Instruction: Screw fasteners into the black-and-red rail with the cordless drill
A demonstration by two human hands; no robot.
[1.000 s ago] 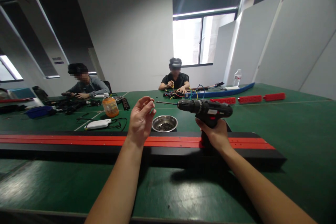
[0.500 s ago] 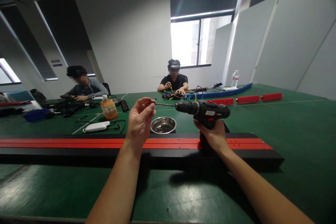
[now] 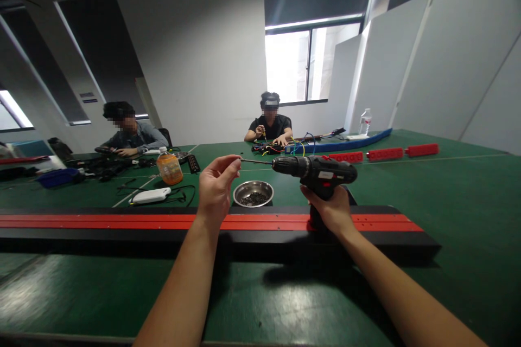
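Observation:
My right hand [image 3: 331,209] is wrapped round the grip of a black cordless drill [image 3: 321,171], which points left. A long thin driver bit [image 3: 258,161] sticks out of its chuck. At the bit's far end, thumb and forefinger of my left hand [image 3: 217,184] are pinched together; whatever is between them is too small or hidden to make out. Below the bit stands a steel bowl [image 3: 240,200] holding many small dark pieces, likely screws. Under both wrists runs a long black beam with a red strip [image 3: 260,222], lying across the table.
The green table [image 3: 459,195] carries an orange bottle [image 3: 169,168], a white power bank [image 3: 150,196] with a cable, and a blue basket [image 3: 57,177] at left. Red blocks [image 3: 385,154] and a curved blue strip [image 3: 350,144] lie at right. Two people [image 3: 268,124] sit opposite.
My left hand has turned slightly, and its fingers have drawn closer together at the tip of the bit. The drill and my right hand stay almost where they were.

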